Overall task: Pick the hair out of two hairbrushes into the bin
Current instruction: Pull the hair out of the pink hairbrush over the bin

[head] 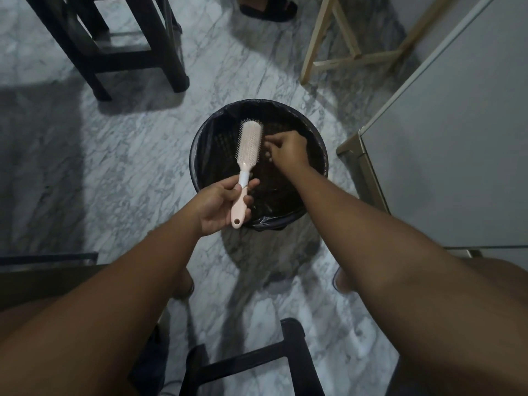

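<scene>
The left hand (218,208) is gripping a pale pink hairbrush (246,164) by its handle, the fingers curling around the lower handle and the thumb pressing near the white band at the neck. The brush is pointing toward 12 o'clock from this grip, tilted slightly toward 1 o'clock, with its bristle face turned up and its head hanging over the open mouth of the bin (200,155). The hole at the handle's end is sticking out below the palm, toward 6 o'clock.

The right hand (287,150) is hovering over the bin at 3 o'clock of the brush head, just beside its right edge. Its fingers are bunching together in a pinch; whether any hair is caught between the fingertips is too small to tell.

The bin is round, lined with a black bag, and standing on a grey-veined marble floor (120,155). A dark stool (114,44) is standing at 10 o'clock of the bin, a light wooden frame (351,50) at 1 o'clock, and a pale cabinet (445,155) at 3 o'clock. Only one brush is showing.
</scene>
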A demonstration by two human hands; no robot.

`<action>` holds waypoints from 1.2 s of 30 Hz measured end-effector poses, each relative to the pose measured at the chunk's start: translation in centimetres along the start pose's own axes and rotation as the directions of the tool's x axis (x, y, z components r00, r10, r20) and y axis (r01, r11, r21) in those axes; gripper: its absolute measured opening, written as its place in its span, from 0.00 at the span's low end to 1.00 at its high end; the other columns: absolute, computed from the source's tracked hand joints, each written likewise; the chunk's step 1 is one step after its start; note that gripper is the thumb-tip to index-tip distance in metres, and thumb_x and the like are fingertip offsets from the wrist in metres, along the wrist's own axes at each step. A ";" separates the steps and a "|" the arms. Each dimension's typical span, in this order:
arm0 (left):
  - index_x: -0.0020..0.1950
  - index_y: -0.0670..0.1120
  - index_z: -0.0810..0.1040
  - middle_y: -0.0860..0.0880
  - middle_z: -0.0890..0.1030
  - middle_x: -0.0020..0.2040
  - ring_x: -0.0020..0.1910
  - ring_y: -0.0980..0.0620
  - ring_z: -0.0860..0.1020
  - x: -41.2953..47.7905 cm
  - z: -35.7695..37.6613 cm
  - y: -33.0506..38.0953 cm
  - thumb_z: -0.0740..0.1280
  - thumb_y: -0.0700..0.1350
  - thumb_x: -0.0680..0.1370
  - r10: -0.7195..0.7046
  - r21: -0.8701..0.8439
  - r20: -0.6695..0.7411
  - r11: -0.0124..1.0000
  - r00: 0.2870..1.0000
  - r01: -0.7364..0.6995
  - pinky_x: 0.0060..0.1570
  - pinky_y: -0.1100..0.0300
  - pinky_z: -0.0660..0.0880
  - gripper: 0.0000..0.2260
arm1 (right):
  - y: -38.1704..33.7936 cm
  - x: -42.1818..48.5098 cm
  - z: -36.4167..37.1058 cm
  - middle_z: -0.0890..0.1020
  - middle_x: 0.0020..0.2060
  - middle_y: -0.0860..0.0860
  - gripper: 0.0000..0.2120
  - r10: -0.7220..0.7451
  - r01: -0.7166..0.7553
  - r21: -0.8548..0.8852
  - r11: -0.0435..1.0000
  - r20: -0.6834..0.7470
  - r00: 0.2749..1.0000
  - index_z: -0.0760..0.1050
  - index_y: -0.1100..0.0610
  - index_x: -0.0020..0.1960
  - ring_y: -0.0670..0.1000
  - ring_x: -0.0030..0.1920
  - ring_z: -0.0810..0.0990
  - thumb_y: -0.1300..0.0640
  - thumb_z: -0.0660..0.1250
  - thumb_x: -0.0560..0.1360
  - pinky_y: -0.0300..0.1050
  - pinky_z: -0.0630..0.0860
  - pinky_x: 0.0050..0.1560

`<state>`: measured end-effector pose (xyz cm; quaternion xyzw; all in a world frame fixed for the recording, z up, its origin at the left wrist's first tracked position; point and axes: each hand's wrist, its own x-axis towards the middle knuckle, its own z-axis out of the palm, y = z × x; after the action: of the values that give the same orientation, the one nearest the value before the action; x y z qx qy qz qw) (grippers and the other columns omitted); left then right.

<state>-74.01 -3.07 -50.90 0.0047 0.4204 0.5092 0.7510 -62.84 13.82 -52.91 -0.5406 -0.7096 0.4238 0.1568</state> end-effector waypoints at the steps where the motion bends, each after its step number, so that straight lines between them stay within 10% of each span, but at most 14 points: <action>1: 0.72 0.45 0.71 0.50 0.79 0.59 0.40 0.53 0.75 0.0 -0.2 0.1 0.55 0.35 0.83 0.023 -0.019 0.004 1.000 1.000 -0.022 0.41 0.53 0.77 0.18 | 0.5 -0.1 0.1 0.87 0.46 0.57 0.09 0.057 -0.057 -0.034 0.998 0.006 0.998 0.84 0.60 0.56 0.49 0.41 0.84 0.63 0.69 0.76 0.36 0.81 0.48; 10: 0.73 0.43 0.69 0.49 0.80 0.61 0.41 0.54 0.77 0.3 -0.3 0.8 0.54 0.36 0.84 0.065 -0.090 -0.017 0.994 0.998 -0.067 0.42 0.52 0.78 0.18 | 3.3 -1.6 0.9 0.74 0.65 0.65 0.26 0.249 -0.064 -0.552 0.832 0.268 0.931 0.71 0.63 0.67 0.66 0.64 0.75 0.55 0.71 0.73 0.54 0.74 0.65; 15: 0.74 0.42 0.68 0.48 0.80 0.65 0.43 0.53 0.81 0.6 0.8 -0.2 0.54 0.36 0.84 0.022 -0.038 -0.104 0.999 0.994 -0.026 0.42 0.53 0.80 0.18 | -0.6 -1.0 -0.4 0.80 0.63 0.61 0.20 -0.039 0.031 -0.164 0.986 -0.047 0.998 0.74 0.62 0.68 0.60 0.65 0.77 0.55 0.64 0.79 0.47 0.70 0.68; 19: 0.74 0.43 0.68 0.49 0.80 0.65 0.44 0.53 0.80 0.8 1.7 -0.4 0.54 0.36 0.84 0.004 0.006 -0.110 1.000 0.994 -0.004 0.42 0.52 0.79 0.19 | -3.3 -0.7 -1.3 0.78 0.66 0.57 0.30 -0.114 0.121 -0.088 0.989 0.081 0.990 0.70 0.57 0.72 0.54 0.68 0.75 0.43 0.68 0.76 0.43 0.69 0.70; 24: 0.74 0.43 0.68 0.49 0.80 0.64 0.41 0.53 0.79 0.8 2.4 -0.7 0.53 0.36 0.84 0.008 0.032 -0.110 0.999 0.994 -0.004 0.41 0.52 0.79 0.18 | -4.2 -0.4 -1.4 0.82 0.60 0.57 0.26 -0.113 0.133 -0.139 0.981 0.141 0.984 0.78 0.59 0.65 0.50 0.62 0.79 0.49 0.76 0.71 0.29 0.66 0.57; 36: 0.73 0.44 0.69 0.49 0.80 0.63 0.41 0.53 0.77 1.1 2.1 -1.2 0.54 0.36 0.84 -0.001 0.084 -0.142 0.996 0.990 0.013 0.40 0.52 0.79 0.17 | -4.8 0.6 -2.8 0.87 0.41 0.55 0.05 -0.213 0.220 -0.342 0.914 0.056 0.975 0.86 0.59 0.45 0.49 0.41 0.84 0.57 0.75 0.72 0.44 0.81 0.48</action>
<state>-71.59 -1.88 -50.73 -0.0014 0.4940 0.4874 0.7200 -64.20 15.32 -47.75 -0.4742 -0.8298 0.2771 0.0990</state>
